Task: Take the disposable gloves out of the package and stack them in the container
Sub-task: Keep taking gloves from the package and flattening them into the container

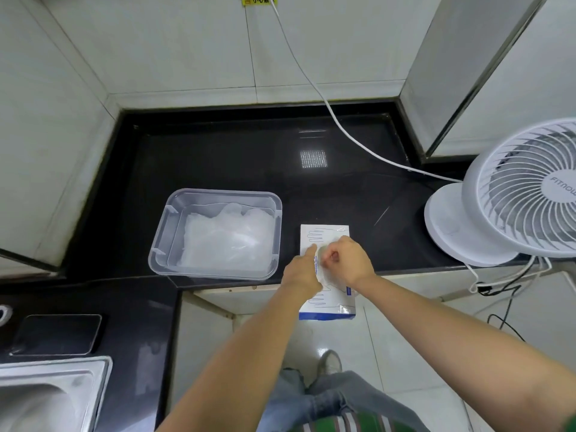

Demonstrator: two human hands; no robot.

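Observation:
A white and blue glove package [330,294] lies on the black counter's front edge, overhanging it toward me. My left hand [300,272] rests on the package's left side, its index finger stretched along the top. My right hand [349,260] is over the package's middle, fingers curled and pinching a clear glove [322,255] at the opening. To the left stands a clear plastic container [162,241] holding a pile of clear disposable gloves [227,241].
A white desk fan [511,194] stands at the counter's right end, its white cable [343,126] running up the tiled wall. A steel sink [46,397] and a dark tray [56,335] sit at the lower left. Bare black counter lies behind the container.

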